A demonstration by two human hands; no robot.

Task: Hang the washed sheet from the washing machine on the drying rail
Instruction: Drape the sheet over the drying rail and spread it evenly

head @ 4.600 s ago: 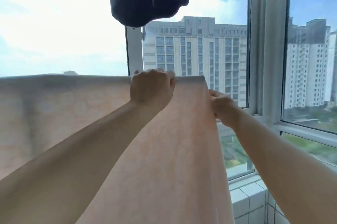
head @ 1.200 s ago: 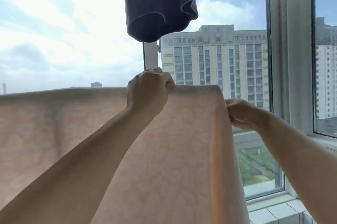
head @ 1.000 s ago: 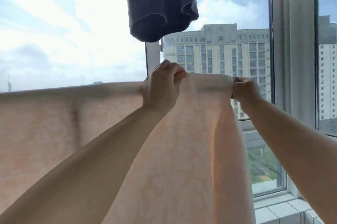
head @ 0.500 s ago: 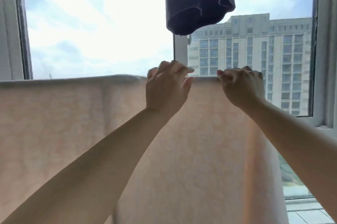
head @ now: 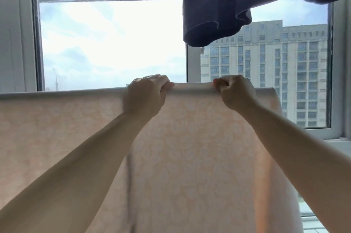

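Note:
A pale peach sheet (head: 190,147) with a faint flower pattern hangs folded over a horizontal drying rail, which the cloth hides along its top fold. The sheet fills the lower view from the left edge to about three quarters across. My left hand (head: 146,96) is closed on the top fold near the middle. My right hand (head: 235,92) is closed on the same fold a short way to the right, inside the sheet's right edge. Both arms reach forward and up.
A dark navy garment (head: 218,5) hangs overhead at the upper right, above my right hand. Behind the sheet is a large window with a white frame (head: 193,65). A tall apartment building (head: 275,73) shows outside. A white sill runs at the right.
My right hand has come off the sheet's right edge and moved left onto the top fold. The view has turned left, and both hands now clench the fold with a small gap between them.

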